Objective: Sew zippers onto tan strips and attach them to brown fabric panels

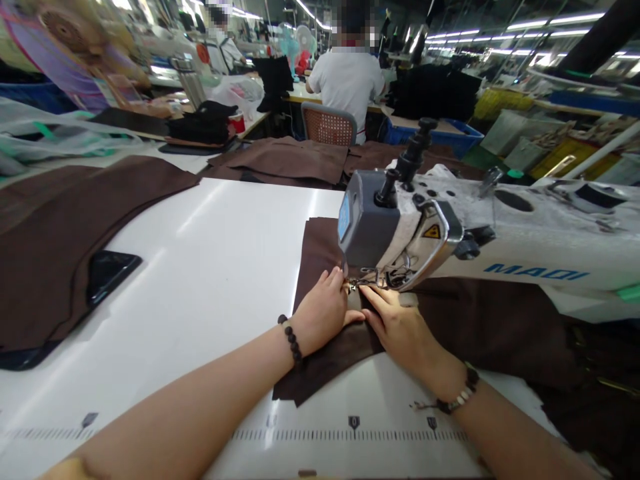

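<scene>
Dark brown fabric lies flat on the white sewing table and runs beneath the head of a sewing machine. My left hand presses on the cloth just left of the presser foot, its fingers stretched forward and the thumb out to the right. On the other side, my right hand also lies on the fabric, fingers extended toward the foot. Both thumbs come close together in front of the needle area. The needle itself is too small to make out.
Stacked brown fabric pieces rest on a black tray at the left. More brown cloth lies along the table's far edge. A ruler scale runs along the near edge. Beyond, a person in a white shirt sits on a chair.
</scene>
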Tool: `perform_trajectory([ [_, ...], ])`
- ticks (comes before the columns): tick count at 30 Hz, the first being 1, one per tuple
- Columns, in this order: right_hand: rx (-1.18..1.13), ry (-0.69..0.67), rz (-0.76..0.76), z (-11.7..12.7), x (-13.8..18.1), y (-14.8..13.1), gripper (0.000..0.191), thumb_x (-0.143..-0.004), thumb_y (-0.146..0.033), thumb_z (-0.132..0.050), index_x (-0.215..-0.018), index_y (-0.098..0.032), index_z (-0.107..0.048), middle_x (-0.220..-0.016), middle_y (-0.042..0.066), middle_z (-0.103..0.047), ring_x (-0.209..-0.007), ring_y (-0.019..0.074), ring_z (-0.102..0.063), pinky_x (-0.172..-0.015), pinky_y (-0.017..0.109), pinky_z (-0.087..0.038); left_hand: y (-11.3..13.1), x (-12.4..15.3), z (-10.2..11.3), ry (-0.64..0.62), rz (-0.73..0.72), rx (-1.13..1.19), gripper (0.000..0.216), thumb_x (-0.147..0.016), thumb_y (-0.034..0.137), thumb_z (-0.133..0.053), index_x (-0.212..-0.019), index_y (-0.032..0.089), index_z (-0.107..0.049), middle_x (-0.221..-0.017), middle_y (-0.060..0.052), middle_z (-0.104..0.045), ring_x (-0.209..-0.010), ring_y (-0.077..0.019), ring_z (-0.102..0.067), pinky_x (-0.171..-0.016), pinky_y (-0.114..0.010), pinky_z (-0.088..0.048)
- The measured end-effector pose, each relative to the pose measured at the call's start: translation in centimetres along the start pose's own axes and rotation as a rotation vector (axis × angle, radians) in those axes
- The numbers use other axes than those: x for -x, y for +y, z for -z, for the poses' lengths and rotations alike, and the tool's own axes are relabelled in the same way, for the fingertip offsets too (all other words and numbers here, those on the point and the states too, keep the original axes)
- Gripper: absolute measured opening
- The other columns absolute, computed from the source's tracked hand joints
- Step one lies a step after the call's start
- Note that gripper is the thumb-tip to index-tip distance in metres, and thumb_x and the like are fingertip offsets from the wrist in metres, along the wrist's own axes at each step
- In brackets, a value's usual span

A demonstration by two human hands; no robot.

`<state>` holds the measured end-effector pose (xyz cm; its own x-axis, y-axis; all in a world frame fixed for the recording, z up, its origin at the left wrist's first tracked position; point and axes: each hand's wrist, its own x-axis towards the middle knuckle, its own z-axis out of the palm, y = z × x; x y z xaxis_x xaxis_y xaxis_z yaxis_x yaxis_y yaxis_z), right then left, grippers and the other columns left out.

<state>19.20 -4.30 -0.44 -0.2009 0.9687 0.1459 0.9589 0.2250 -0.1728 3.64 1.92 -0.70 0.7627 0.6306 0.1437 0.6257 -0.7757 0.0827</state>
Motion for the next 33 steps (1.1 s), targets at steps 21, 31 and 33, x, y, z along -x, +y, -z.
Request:
perform_trajectory([
  [21, -0.005, -0.121, 0.102, 0.8, 3.0, -0.5, 0.043, -0.088, -0.016, -0.033, -0.13, -0.022, -0.039, -0.138, 0.008, -0.035, -0.128, 0.0227, -0.031, -0.099, 0.057, -0.028, -0.1, 2.9, 0.6, 0.006, -0.222, -0.012, 0.025, -0.09, 0.027, -0.045, -0.106, 0.009, -0.053, -0.11, -0.011, -0.055, -0.109, -0.0223, -0.048, -0.094, -0.033, -0.038],
  [31, 0.061, -0.097, -0.012, -0.1, 3.6, -2.2, 0.045, -0.089, -0.019, -0.028, -0.133, -0.023, -0.035, -0.14, 0.007, -0.032, -0.128, 0.0235, -0.03, -0.098, 0.057, -0.029, -0.5, 2.9, -0.2, 0.025, -0.253, 0.015, 0.032, -0.09, 0.028, -0.045, -0.117, 0.01, -0.046, -0.122, -0.01, -0.049, -0.12, -0.0204, -0.04, -0.104, -0.033, -0.029],
  [33, 0.082, -0.105, -0.019, -0.3, 3.6, -2.4, 0.045, -0.089, -0.018, -0.027, -0.133, -0.022, -0.035, -0.14, 0.007, -0.031, -0.128, 0.0238, -0.031, -0.098, 0.057, -0.03, -0.6, 2.9, -0.1, 0.027, -0.266, 0.027, 0.032, -0.09, 0.027, -0.045, -0.117, 0.01, -0.046, -0.121, -0.01, -0.05, -0.119, -0.0205, -0.041, -0.104, -0.034, -0.029],
])
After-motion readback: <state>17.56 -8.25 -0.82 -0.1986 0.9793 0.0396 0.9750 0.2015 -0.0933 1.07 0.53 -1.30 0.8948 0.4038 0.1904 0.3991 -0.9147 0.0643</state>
